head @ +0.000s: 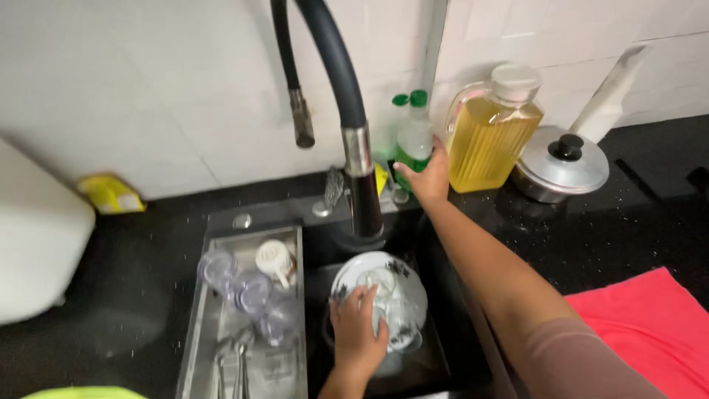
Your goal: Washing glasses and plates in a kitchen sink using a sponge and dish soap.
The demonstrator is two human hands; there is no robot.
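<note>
The right hand (427, 177) is wrapped around a clear bottle (413, 140) with a green cap and green label, just beside a big yellow jug (491, 140) by the wall. The left hand (357, 332) lies with its fingers spread flat on a white plate (384, 284) in the sink (436, 362), and shiny cups (251, 292) sit in a tray beside that hand.

1. A clear bottle with a green cap and green liquid (413, 140) stands against the white tiled wall, with the fingers of the right hand (427, 177) closed around its lower part.
2. A second green-capped bottle (399, 103) stands just left of that grip, partly hidden behind the first.
3. A large ribbed clear jug of yellow liquid (491, 140), with a clear lid and handle, stands just right of the grip.
4. A small yellow packet with a pale label (111, 193) lies far left of the grip, at the foot of the wall.
</note>
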